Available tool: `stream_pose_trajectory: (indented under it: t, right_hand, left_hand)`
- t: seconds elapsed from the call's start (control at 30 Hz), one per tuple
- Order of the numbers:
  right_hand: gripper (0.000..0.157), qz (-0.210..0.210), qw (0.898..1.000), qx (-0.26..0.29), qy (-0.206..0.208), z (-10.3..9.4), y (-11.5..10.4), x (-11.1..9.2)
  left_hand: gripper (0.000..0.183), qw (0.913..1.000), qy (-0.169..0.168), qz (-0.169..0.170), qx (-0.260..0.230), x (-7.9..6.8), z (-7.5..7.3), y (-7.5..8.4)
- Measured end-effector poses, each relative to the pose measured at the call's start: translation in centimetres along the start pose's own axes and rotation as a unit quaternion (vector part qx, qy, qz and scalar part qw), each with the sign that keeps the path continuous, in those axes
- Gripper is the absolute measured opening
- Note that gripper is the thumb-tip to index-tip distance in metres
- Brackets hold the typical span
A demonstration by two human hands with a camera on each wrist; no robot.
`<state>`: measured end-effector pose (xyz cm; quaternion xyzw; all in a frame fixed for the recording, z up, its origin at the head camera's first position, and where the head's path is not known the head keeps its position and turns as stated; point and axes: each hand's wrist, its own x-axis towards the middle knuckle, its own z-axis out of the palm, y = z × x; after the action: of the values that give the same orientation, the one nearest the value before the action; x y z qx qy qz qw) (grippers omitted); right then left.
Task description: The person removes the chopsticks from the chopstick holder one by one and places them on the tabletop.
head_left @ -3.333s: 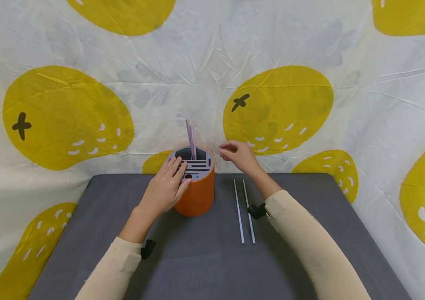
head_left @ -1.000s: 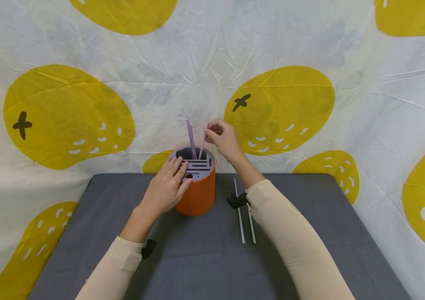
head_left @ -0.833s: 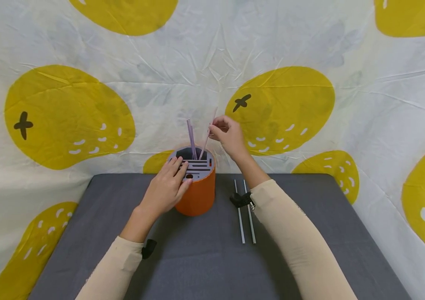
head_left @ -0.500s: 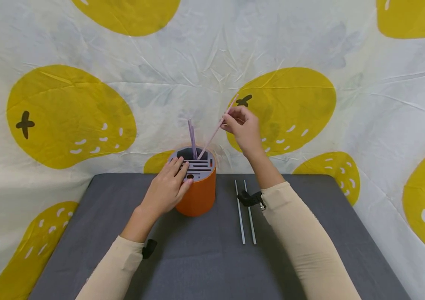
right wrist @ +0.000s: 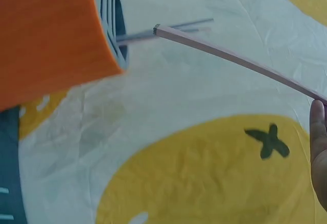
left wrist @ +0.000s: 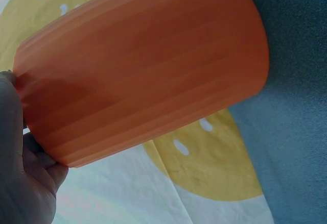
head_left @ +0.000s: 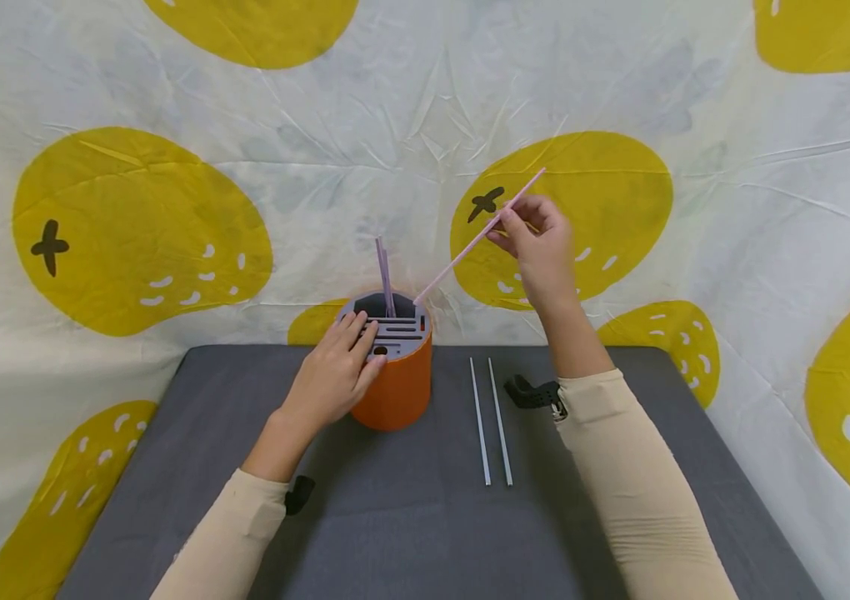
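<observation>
My right hand (head_left: 548, 250) pinches a thin pink chopstick (head_left: 462, 255) near its upper end, to the right of the holder. The stick slants down leftward, its lower tip overlapping the holder's rim in the head view; the right wrist view shows its squared tip (right wrist: 158, 29) apart from the opening. The orange round utensil holder (head_left: 392, 400) has a grey slotted top (head_left: 398, 343). Other purplish chopsticks (head_left: 385, 279) stand in its rear opening. My left hand (head_left: 331, 367) rests on the slotted top, fingers extended over it; the left wrist view shows fingertips right at the rim.
Two pale chopsticks (head_left: 480, 425) lie side by side on the grey table (head_left: 395, 542), right of the holder. Behind the table hangs a white cloth (head_left: 305, 200) printed with yellow fruit. A black strap (head_left: 530, 393) sits at my right wrist.
My right hand came to the holder, took hold of the pink chopstick and drew it up and out to the right, tilting it. The left hand has stayed on the holder.
</observation>
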<state>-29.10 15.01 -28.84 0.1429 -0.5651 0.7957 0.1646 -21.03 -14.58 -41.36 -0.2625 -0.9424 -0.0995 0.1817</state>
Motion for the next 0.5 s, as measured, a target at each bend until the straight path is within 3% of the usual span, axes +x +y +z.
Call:
stream_pose_trajectory:
  t: [0.23, 0.5]
  right_hand:
    - [0.011, -0.004, 0.999, -0.035, 0.013, -3.6, -0.4, -0.5]
    - [0.016, 0.017, 0.994, -0.108, 0.017, -7.9, 1.0, -1.6]
  left_hand:
    - [0.058, 1.0000, 0.002, -0.001, -0.001, 0.0, 0.1, -0.2]
    - [0.057, 0.9997, 0.021, 0.011, -0.003, -0.4, 0.4, -0.3]
